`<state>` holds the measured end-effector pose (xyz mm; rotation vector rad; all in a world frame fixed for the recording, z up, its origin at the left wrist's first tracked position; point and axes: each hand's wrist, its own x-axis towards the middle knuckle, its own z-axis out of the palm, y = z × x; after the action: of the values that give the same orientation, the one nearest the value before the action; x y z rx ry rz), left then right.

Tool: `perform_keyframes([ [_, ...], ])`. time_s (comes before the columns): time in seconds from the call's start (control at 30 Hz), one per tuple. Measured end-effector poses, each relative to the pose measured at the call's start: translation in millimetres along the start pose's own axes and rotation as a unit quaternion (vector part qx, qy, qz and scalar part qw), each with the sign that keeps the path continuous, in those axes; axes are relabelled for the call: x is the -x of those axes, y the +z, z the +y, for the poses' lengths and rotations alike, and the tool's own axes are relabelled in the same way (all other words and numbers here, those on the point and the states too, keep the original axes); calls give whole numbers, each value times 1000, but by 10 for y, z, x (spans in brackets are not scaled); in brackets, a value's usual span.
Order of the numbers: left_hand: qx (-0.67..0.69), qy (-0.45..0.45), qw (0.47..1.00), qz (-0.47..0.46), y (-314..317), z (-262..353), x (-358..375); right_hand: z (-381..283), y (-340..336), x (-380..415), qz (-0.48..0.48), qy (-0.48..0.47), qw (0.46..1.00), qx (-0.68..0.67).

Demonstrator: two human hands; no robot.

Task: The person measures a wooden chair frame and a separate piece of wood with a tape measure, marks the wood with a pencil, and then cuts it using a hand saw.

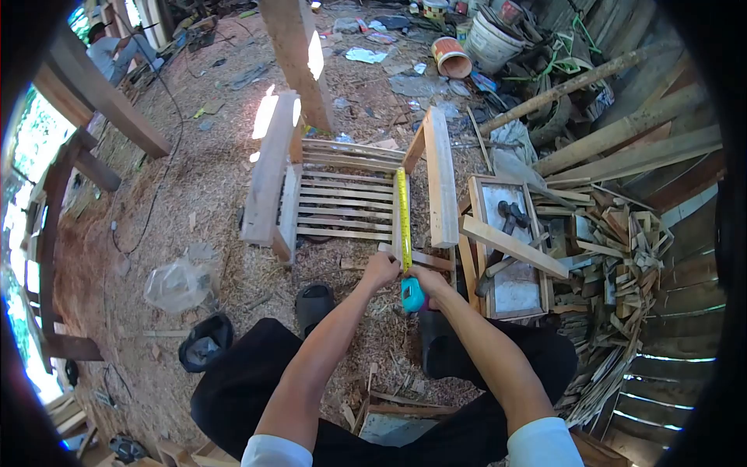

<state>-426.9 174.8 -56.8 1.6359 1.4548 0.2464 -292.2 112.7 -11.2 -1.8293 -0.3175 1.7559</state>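
1. Because the slatted wooden frame (346, 198) lies flat on the sawdust floor (202, 179) at 12 o'clock from the person, its long side rails and cross slats face up and can be reached from a seated or crouched spot.
2. At 3 o'clock from the frame a scrap wood pile (615, 257) sits well apart from the hands; judged as offcuts pushed aside to keep the work spot free.
3. Just right of the frame, at 2 o'clock from the hands, a shallow wooden tray (510, 292) holds a hammer (506, 222); a loose batten (513, 245) lies tilted across it. Tools kept near, likely for quick reach.
4. A clear plastic bag (177, 284) lies at 9 o'clock from the hands, untouched.
5. A black sandal (313, 305) sits at 7 o'clock from the left hand, beside the knee.
6. A yellow tape measure (403, 226) runs from the hands toward 12 o'clock, laid along the frame's right inner rail, touching it; the blade lies flat so it can be read against the wood. Its teal case is at the near end.
7. The right hand (426, 282) has fingers wrapped round the teal case, anchoring that end.
8. The left hand (380, 271), at 9 o'clock from the right hand, has fingers curled and pinches the blade by the frame's near edge, pressing it down.
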Motion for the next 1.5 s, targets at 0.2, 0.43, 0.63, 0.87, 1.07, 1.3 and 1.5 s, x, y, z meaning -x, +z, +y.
perform_keyframes([
  [0.2, 31, -11, 999, -17, 291, -318, -161, 161, -253, -401, 21, 42, 998, -31],
  [0.43, 31, -61, 997, -43, 289, -490, -192, 195, -440, -904, -46, 44, 998, 4],
  [0.63, 23, -65, 998, -15, 401, -588, -183, 218, -320, -921, -155, 79, 976, -129],
  [0.87, 227, -130, 963, -61, 848, -960, -340, 422, -285, -1103, -124, 50, 984, -115],
  [1.07, 329, -137, 934, -41, 818, -816, -177, 593, -337, -1230, 51, -16, 997, 61],
  [1.3, 278, -110, 953, -51, 1045, -970, -272, 605, -340, -1233, 33, -17, 998, 43],
  [1.5, 254, -144, 956, -17, 869, -838, -235, 719, -306, -1260, 46, -49, 995, 70],
])
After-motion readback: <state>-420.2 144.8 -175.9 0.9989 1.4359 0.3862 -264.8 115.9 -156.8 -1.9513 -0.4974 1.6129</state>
